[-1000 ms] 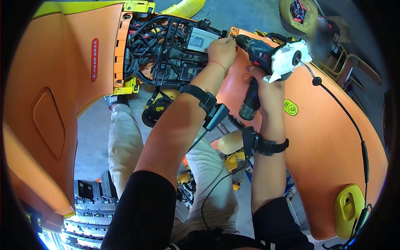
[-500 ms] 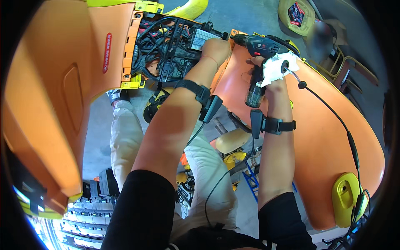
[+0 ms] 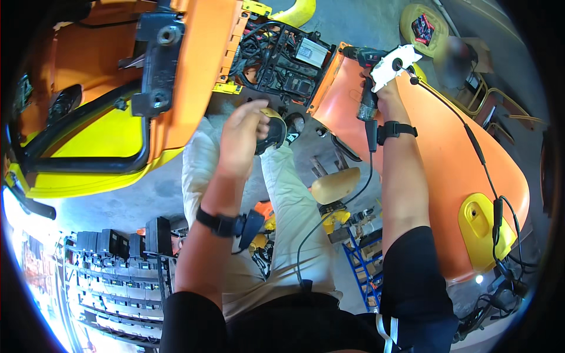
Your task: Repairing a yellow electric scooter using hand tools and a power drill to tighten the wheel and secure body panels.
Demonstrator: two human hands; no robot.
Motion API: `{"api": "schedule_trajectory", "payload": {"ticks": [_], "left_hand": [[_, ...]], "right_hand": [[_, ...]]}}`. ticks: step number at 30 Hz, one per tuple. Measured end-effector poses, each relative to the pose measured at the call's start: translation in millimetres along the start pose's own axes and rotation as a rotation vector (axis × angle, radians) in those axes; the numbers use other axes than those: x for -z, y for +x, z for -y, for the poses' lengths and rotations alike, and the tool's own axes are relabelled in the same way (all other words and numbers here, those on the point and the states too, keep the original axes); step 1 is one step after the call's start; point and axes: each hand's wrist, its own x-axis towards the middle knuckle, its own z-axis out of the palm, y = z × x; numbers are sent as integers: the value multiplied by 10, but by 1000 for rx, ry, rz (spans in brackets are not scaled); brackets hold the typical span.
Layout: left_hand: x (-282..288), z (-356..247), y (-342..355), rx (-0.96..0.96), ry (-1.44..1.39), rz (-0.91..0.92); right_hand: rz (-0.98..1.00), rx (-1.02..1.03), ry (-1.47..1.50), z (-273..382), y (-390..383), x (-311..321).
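Note:
My left hand (image 3: 242, 134) hangs in the air left of centre, fingers loosely bent and apart, with nothing visible in them. Gripped in my right hand (image 3: 386, 99) is a dark cordless drill (image 3: 367, 106), its chuck pointing left at the upper edge of the orange body panel (image 3: 453, 165). A white plate (image 3: 393, 66) with a cable sits over the back of that hand and hides part of the grip. Between the orange parts lies an open bay (image 3: 282, 62) with tangled wires and a silver box (image 3: 311, 52). The drill's tip is hard to make out.
To the left stands a large orange shell with a yellow panel (image 3: 100, 138) and black frame. Below are a tan seat (image 3: 335, 185), a blue rack (image 3: 360, 265) and shelves of black boxes (image 3: 120, 276). A chair (image 3: 485, 97) is at the upper right.
My left hand has come away from the wired bay, down and to the left. My right hand still grips the drill near the panel's edge. The view has shifted, showing more of the left shell.

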Motion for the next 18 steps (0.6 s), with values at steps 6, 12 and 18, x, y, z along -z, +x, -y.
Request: {"api": "schedule_trajectory", "payload": {"ticks": [6,12,18], "left_hand": [[219,213,-580,112,-114,-97],[185,331,-687,143,10,-7],[130,32,-732,135,93,-19]], "right_hand": [[-26,-11,111,-102,121,18],[-74,26,118,-144,240,-38],[-77,-47,123,-41,199,-144]]}}
